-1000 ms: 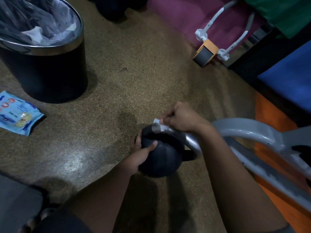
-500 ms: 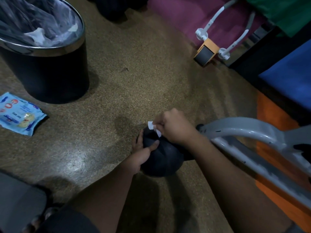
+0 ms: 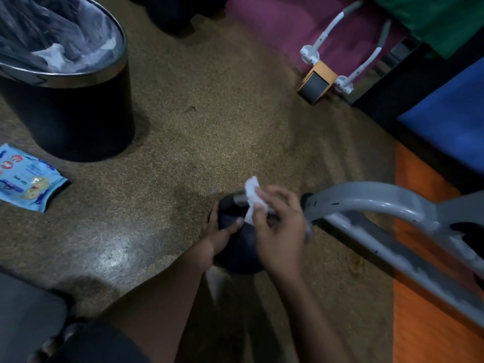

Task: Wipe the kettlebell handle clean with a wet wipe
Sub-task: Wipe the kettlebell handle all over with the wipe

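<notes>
My left hand (image 3: 218, 235) cups the round black kettlebell (image 3: 237, 247) on the speckled floor while my right hand (image 3: 279, 226) pinches the crumpled white wet wipe (image 3: 252, 196) over its grey handle (image 3: 239, 198) — wiping looks underway, I judge — binning remains.

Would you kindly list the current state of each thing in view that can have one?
kettlebell: on the floor, steadied.
left hand: grips the kettlebell's side.
right hand: pinches the wet wipe over the handle.
wet wipe: crumpled, held.
bin: upright, open, lined, tissue inside.
wipes pack: lying flat on the floor.
</notes>
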The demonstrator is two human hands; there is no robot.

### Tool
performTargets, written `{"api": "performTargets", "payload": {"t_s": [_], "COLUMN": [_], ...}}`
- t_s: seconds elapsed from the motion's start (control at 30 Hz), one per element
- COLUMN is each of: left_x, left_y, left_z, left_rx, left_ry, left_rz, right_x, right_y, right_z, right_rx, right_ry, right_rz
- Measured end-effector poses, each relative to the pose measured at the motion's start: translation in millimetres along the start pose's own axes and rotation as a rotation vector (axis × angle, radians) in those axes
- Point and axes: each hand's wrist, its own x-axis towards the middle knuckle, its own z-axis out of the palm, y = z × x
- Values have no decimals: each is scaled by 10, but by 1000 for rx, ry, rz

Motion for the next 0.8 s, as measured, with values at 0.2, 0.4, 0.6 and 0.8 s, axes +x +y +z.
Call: {"api": "performTargets", "payload": {"t_s": [0.2,0.4,0.6,0.8], "left_x": [-90,-152,-213,-319], "left_y": [67,117,200,273], "left_z": [16,16,23,36], "left_rx": [-2,-7,-4,-79], "left_ry": [-6,-21,-32,-65], "left_rz": [-49,-21,-47,48], "right_x": [-244,-73,42,32], "right_y": [63,159,266,303], "right_z": [178,249,521,392], "right_rx": [732,1346,1316,1457], "right_ry": [242,464,201,425], "right_rz": [902,1125,1229,1162]}}
